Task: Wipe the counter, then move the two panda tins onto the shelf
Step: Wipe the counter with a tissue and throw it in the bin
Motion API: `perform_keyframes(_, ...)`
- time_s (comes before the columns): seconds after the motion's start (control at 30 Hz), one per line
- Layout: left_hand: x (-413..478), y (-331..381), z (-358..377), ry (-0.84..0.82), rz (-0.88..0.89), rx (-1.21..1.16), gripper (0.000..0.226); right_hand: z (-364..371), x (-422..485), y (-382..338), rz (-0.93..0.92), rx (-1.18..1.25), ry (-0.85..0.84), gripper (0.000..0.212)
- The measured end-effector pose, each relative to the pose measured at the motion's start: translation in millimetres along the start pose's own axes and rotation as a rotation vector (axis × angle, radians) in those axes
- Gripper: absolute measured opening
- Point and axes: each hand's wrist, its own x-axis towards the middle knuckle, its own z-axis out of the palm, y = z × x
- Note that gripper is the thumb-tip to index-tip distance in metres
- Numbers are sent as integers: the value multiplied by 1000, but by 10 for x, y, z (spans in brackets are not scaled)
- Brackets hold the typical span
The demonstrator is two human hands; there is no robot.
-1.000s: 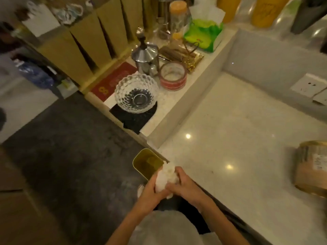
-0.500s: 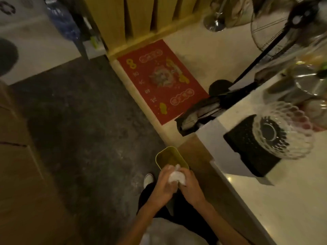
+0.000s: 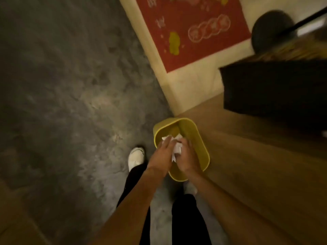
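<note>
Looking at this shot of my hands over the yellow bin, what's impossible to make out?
Head view only:
- Panda tins, counter top: out of frame.
- Yellow bin contents: dim, covered by left hand and right hand.
- White tissue: mostly hidden between the hands.
- Red mat lettering: blurred, cut off.

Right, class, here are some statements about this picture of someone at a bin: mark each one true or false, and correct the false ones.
1. Both hands hold a crumpled white tissue. True: the left hand and right hand grip it together.
2. The tissue is above a blue bucket. False: it is over a yellow bin.
3. The bin stands on the red mat. False: it stands on the grey floor beside a wooden cabinet, apart from the mat.
4. A white shoe shows left of the bin. True.
5. The panda tins are in view. False: none shows.
</note>
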Motion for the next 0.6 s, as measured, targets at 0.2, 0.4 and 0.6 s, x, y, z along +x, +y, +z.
perform_keyframes(0.2,528,-540,754,-69,-67,40,62,754,534,784,61,-43,12,49)
perform_keyframes(0.4,775,-493,871,-299,-15,182,86,735,617,1253,41,-267,-231,93)
perform_keyframes(0.6,384,-112,108,-285,56,458,67,48,200,856,97,-154,-281,89)
